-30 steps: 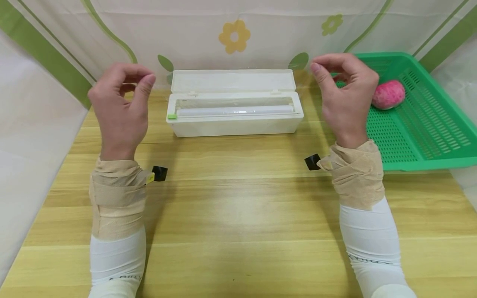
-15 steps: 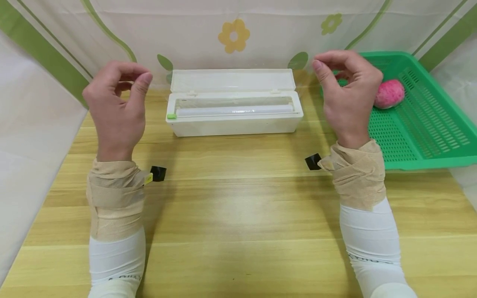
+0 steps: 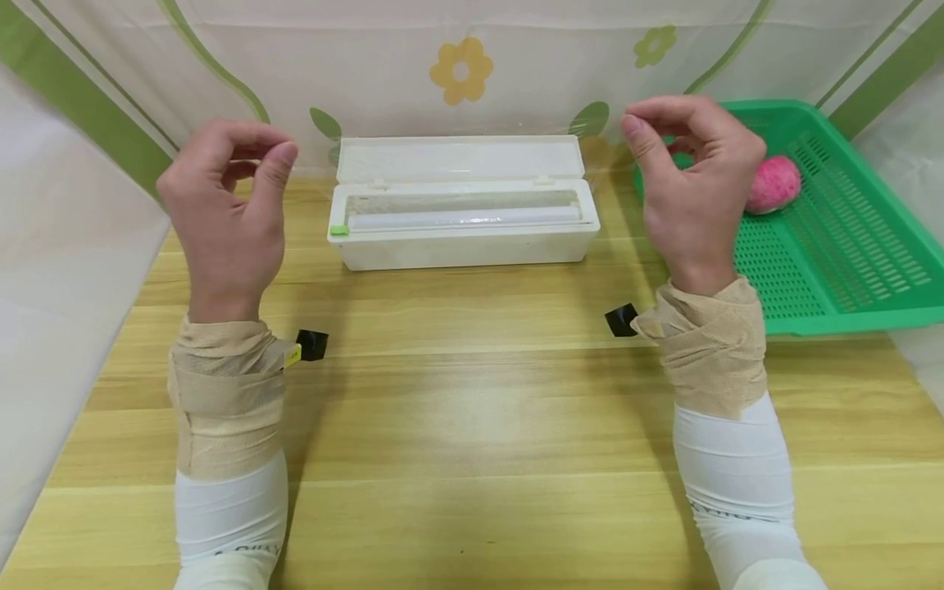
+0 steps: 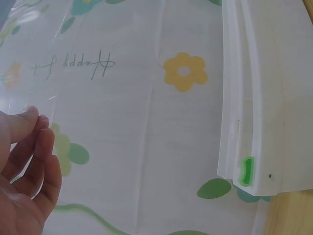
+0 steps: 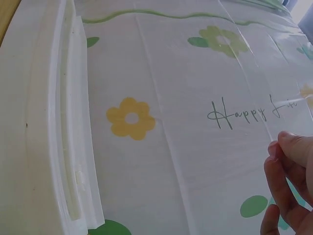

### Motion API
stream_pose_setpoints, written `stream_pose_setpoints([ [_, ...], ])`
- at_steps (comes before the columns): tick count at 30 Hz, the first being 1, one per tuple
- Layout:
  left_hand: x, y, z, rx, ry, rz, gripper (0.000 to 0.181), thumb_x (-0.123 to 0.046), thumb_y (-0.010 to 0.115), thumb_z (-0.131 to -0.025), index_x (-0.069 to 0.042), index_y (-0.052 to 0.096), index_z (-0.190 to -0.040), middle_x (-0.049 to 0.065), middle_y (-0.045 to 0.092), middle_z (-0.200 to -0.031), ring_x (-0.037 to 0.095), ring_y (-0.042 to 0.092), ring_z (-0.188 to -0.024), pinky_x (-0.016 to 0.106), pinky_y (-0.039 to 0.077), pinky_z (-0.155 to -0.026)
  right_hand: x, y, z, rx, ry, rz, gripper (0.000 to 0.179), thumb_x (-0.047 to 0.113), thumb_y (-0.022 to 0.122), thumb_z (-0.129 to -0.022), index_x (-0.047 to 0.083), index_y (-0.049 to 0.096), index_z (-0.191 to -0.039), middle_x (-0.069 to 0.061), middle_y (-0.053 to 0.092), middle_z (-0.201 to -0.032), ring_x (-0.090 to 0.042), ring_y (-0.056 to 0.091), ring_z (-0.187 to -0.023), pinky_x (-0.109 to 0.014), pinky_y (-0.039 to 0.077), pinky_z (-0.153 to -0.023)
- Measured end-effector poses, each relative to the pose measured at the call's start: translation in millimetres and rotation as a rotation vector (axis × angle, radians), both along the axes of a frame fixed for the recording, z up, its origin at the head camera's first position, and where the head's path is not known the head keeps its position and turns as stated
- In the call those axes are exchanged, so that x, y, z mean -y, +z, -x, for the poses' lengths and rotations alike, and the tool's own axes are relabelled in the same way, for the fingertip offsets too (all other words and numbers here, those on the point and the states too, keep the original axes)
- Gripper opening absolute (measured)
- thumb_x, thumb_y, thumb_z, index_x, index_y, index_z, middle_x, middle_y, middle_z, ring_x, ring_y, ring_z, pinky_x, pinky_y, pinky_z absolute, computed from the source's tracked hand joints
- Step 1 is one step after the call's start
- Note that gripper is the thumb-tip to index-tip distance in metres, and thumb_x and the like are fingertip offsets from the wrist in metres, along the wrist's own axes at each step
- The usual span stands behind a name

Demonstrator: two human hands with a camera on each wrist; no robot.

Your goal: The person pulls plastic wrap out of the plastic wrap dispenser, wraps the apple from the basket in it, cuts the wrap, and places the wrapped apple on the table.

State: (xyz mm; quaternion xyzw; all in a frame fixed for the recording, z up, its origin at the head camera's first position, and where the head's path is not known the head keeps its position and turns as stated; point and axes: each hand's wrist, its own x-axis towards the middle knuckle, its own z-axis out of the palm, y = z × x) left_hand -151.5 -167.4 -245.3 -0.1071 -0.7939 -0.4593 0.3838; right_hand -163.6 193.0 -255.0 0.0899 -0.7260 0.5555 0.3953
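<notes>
Thumb and fingertips pinched together, my left hand (image 3: 229, 209) is raised to the left of a white cling film dispenser (image 3: 465, 250). My right hand (image 3: 696, 188) mirrors it on the right, partly overlapping the green basket in the head view. Between the two pinches stretches a sheet of clear cling film (image 3: 531, 129), nearly invisible apart from faint shiny lines. The dispenser's lid (image 3: 460, 157) is tipped back, and a film roll (image 3: 465, 218) lies inside. A green slider (image 4: 248, 171) sits at the left end of its front edge.
A green slotted basket (image 3: 819, 315) at the right holds a pink, roundish item (image 3: 774, 184). The wooden table (image 3: 472, 426) extends toward me from the dispenser. Behind stands a white curtain (image 3: 383, 65) printed with flowers and leaves.
Both hands have drifted slightly apart: the left a little to the left, the right a little to the right and up. The dispenser and basket stay in place.
</notes>
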Motion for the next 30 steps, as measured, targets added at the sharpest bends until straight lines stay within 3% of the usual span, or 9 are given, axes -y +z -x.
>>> stream_pose_setpoints([
  [17,-2.6,4.3,-4.8,-0.002,0.005,-0.042,0.013,-0.013,0.076,-0.098,0.0,0.078,-0.1,-0.026,0.066,-0.091,0.0,0.064,-0.088,0.017,0.052,-0.084,4.6,8.4,-7.5,-0.007,0.007,0.057,0.003,0.005,0.081,-0.092,0.005,0.083,-0.094,0.009,0.079,-0.089,-0.006,0.071,-0.08,-0.02,0.048,-0.075],
  [30,-2.2,7.3,-7.9,-0.03,-0.005,-0.06,0.013,-0.013,0.077,-0.098,0.0,0.078,-0.097,-0.025,0.068,-0.09,0.002,0.065,-0.086,0.018,0.053,-0.084,5.2,11.8,-10.6,-0.032,0.01,0.072,0.004,0.003,0.079,-0.092,0.004,0.083,-0.093,0.012,0.078,-0.087,-0.007,0.071,-0.08,-0.021,0.047,-0.074],
])
